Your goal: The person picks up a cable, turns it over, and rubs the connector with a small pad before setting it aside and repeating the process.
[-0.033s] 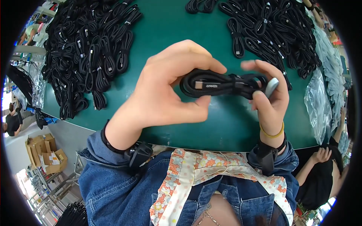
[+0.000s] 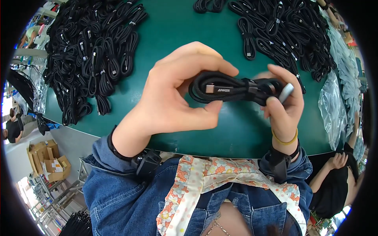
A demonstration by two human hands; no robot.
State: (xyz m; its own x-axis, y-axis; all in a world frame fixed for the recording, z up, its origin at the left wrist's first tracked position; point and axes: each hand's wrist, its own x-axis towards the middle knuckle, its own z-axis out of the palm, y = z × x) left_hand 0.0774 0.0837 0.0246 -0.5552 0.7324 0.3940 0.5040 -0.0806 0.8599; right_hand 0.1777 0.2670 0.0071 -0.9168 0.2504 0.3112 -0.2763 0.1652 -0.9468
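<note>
A coiled black cable (image 2: 232,89) is held level above the green table, between my two hands. My left hand (image 2: 177,88) curls round its left loop, thumb below and fingers above. A metal-tipped plug (image 2: 211,89) faces up on that loop. A black strap (image 2: 251,89) binds the coil's middle. My right hand (image 2: 284,106) pinches the right end between thumb and fingers. A small pale grey piece (image 2: 286,93) sticks up at those fingers; what it is I cannot tell. Some of the right fingers are hidden behind the cable.
Piles of coiled black cables lie on the green table (image 2: 169,35), one pile (image 2: 94,59) at the left and another (image 2: 279,31) at the far right. Clear plastic bags (image 2: 332,110) lie along the right edge. Another person's hand (image 2: 338,160) is at the right, and cardboard boxes (image 2: 49,161) stand at the lower left.
The cable has shifted slightly to the right and turned a little in my hands. My right fingers have moved slightly; both hands keep their hold.
</note>
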